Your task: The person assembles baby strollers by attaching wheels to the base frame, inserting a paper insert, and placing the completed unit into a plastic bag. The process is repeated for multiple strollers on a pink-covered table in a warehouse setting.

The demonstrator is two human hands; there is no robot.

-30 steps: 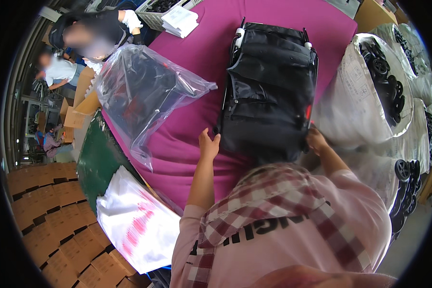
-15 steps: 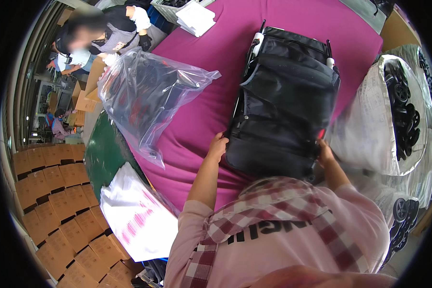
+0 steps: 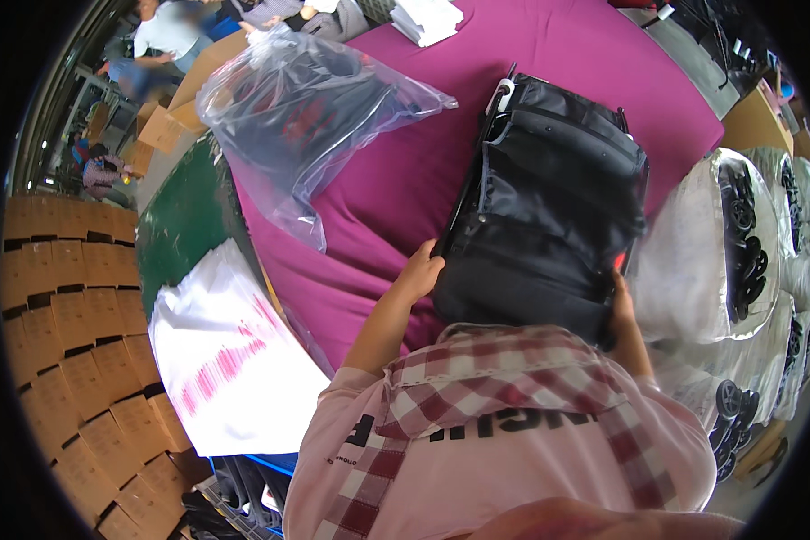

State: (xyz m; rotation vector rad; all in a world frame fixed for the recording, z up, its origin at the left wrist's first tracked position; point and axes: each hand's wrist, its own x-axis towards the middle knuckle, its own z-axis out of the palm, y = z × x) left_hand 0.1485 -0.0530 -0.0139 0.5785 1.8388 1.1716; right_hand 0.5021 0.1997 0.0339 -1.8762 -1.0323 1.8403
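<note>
A folded black stroller point(image 3: 558, 198), with fabric panels over a dark frame, lies flat on the magenta cloth in front of me. A white fitting shows at its far left corner, and a small red spot on its right side. My left hand point(image 3: 421, 272) grips the near part of its left edge, fingers curled beneath and partly hidden. On the opposite edge, close to the red spot, my right hand point(image 3: 623, 306) holds on with the thumb on top; its fingers are mostly out of sight. The stroller's near end meets my body.
The magenta-covered table point(image 3: 378, 180) carries a clear plastic bag point(image 3: 306, 117) with dark contents and white papers point(image 3: 426, 20). White printed bags point(image 3: 234, 360) lie at left, beside brown cartons point(image 3: 72, 315). Sacks of black wheels point(image 3: 693, 252) stand at right. Other people point(image 3: 171, 36) are at far left.
The view has turned, so the clear bag appears higher and the sacks lower. Both hands keep hold of the stroller's side edges.
</note>
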